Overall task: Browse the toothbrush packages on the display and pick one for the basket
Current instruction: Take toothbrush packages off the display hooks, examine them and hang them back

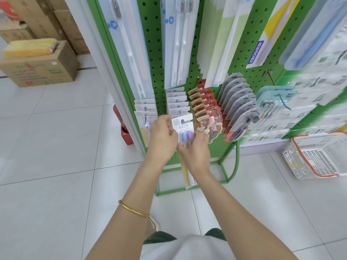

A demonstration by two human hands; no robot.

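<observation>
Boxes [39, 70] stood far left of the hands. Left hand [163, 136] curled against the hanging toothbrush package [183, 126], grip impossible to tell; right hand [195, 154] clasped its lower part, both hands close together. Basket [317, 162] sat on the floor [56, 147] well to their right.

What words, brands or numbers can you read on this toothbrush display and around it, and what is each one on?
"FROG": blue label on the yellow-and-white package, upper right.
Red packages: a brand word on each tab, too blurred to read.
White card package with two purple brush heads: characters too small to read.
Cardboard box on the floor: print blurred.
No numbers readable.
</observation>
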